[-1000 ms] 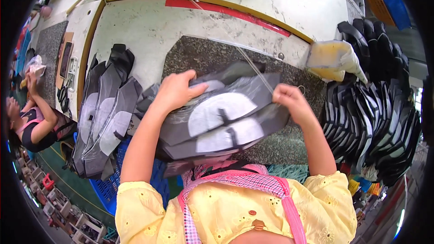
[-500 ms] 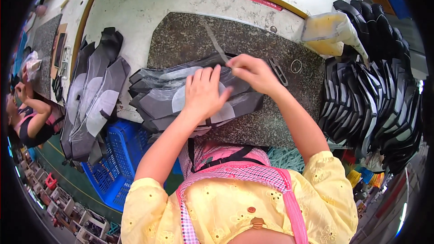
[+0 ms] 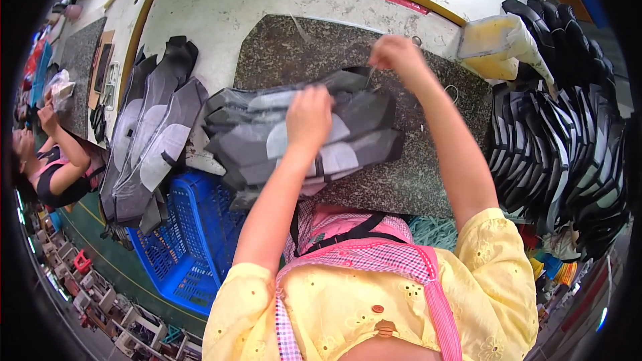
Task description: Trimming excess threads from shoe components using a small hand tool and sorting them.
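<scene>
Flat-palmed, the left hand (image 3: 309, 115) presses stacked grey fabric pieces (image 3: 294, 137); the right hand (image 3: 396, 53) pinches a thin tool (image 3: 368, 77).

— What has been shifted? 
— The left hand (image 3: 309, 115) has been kept pressed on the grey stack (image 3: 267, 137), now slid leftward.
— And the right hand (image 3: 394, 53)? 
— It has been lifted off, raised toward the slab's (image 3: 281, 47) far edge.

left hand (image 3: 309, 117) flat, palm down | right hand (image 3: 396, 55) pinched, raised
</scene>
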Demonstrator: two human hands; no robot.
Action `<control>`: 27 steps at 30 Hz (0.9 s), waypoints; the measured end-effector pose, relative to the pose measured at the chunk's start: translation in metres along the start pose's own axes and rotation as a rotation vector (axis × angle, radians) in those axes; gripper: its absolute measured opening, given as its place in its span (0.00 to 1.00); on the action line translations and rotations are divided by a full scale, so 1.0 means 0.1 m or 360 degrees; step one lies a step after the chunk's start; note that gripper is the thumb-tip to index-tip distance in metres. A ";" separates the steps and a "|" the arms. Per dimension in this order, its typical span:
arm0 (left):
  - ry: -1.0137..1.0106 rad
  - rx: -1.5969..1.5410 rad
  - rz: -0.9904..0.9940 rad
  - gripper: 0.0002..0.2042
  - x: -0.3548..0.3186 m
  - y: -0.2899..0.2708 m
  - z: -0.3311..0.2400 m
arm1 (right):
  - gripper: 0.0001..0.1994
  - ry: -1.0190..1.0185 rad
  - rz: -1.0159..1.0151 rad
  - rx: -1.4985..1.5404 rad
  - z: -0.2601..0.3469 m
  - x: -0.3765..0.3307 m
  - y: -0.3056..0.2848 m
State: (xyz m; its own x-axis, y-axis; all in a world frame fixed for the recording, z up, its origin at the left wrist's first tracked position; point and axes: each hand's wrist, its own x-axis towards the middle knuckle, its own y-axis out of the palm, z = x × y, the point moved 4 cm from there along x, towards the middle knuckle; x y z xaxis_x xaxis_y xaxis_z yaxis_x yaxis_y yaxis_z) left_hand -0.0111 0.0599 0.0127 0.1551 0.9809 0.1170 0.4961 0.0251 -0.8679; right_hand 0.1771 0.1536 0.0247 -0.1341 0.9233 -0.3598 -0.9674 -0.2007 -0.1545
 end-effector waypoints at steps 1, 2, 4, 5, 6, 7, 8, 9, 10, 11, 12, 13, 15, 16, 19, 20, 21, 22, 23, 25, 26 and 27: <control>-0.0150 -0.0054 -0.0045 0.06 0.18 -0.06 0.04 | 0.06 0.0064 -0.0181 0.0242 0.20 -0.13 -0.13; -0.0192 -0.0112 -0.0038 0.06 0.23 -0.11 0.08 | 0.06 -0.0016 0.0036 0.0534 0.35 -0.27 -0.26; -0.0152 -0.0269 -0.0069 0.07 0.20 -0.12 0.09 | 0.08 -0.0115 0.0207 0.0815 0.45 -0.56 -0.46; -0.0091 -0.0416 -0.0089 0.07 0.16 -0.14 0.10 | 0.10 -0.0134 0.0176 0.0808 0.46 -0.78 -0.44; -0.0190 -0.0586 0.0194 0.12 0.11 -0.23 0.02 | 0.09 0.0019 0.0196 0.0599 0.38 -1.03 -0.37; -0.0319 -0.1171 0.0372 0.17 -0.10 -0.22 -0.01 | 0.08 0.0182 0.0252 0.0397 0.30 -1.31 -0.20; -0.0411 -0.1769 0.0556 0.23 -0.25 -0.25 -0.20 | 0.07 0.0330 0.0245 0.0150 0.22 -1.57 -0.03; -0.0456 -0.2235 0.0751 0.29 -0.35 -0.36 -0.48 | 0.06 0.0410 0.0373 0.0155 0.13 -1.77 0.20; -0.0681 -0.2602 0.0818 0.26 -0.48 -0.35 -0.62 | 0.06 0.0391 0.0606 -0.0084 -0.07 -1.96 0.42; -0.0844 -0.2905 0.0984 0.22 -0.57 -0.35 -0.65 | 0.05 -0.0277 0.0833 -0.0821 -0.05 -2.01 0.55; -0.0780 -0.3219 0.1050 0.19 -0.69 -0.26 -0.49 | 0.06 -0.0642 0.0847 -0.1042 0.07 -1.97 0.58; -0.0703 -0.3530 0.1110 0.16 -0.81 -0.18 -0.32 | 0.08 -0.1015 0.0844 -0.1251 0.25 -1.91 0.59; -0.0772 -0.2643 0.0993 0.14 -0.92 -0.34 -0.42 | 0.11 -0.1244 0.0422 -0.0978 0.77 -1.75 0.53; -0.0755 -0.1775 0.0877 0.12 -0.95 -0.42 -0.50 | 0.13 -0.1504 0.0368 -0.0809 0.99 -1.69 0.69; 0.0127 -0.1602 0.0686 0.11 -1.02 -0.69 -1.06 | 0.19 -0.1287 0.1304 -0.0744 0.85 -1.49 1.19; 0.0088 -0.1537 0.1059 0.11 -0.93 -0.85 -1.01 | 0.21 -0.0870 0.1559 -0.0893 0.73 -1.45 1.18; 0.0061 -0.1462 0.1434 0.10 -0.85 -1.01 -0.84 | 0.18 -0.0568 0.1694 -0.0997 0.58 -1.41 1.09; -0.0204 -0.1405 0.1432 0.09 -0.83 -1.09 -0.59 | 0.15 -0.0290 0.1617 -0.0471 0.47 -1.38 0.98; -0.0606 -0.1649 0.1159 0.09 -0.85 -1.07 -0.29 | 0.13 -0.0008 0.1519 0.0039 0.35 -1.35 0.88; -0.0541 -0.1366 0.0697 0.09 -0.71 -1.11 0.31 | 0.08 0.0197 0.0991 0.0203 0.19 -1.21 0.68; -0.0571 -0.1194 0.0528 0.10 -0.63 -1.09 0.56 | 0.06 0.0072 0.0758 0.0057 0.07 -1.11 0.68; -0.0677 -0.1143 0.0518 0.11 -0.55 -1.03 0.75 | 0.06 0.0082 0.0553 -0.0239 -0.03 -0.98 0.69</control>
State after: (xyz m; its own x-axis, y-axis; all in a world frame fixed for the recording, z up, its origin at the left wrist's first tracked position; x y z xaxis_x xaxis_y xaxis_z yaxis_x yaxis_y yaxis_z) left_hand -0.1353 0.0175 0.0595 0.1225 0.9105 -0.3950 0.9201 -0.2534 -0.2987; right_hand 0.1238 0.0481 0.0466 -0.4339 0.7749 -0.4596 -0.8232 -0.5483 -0.1472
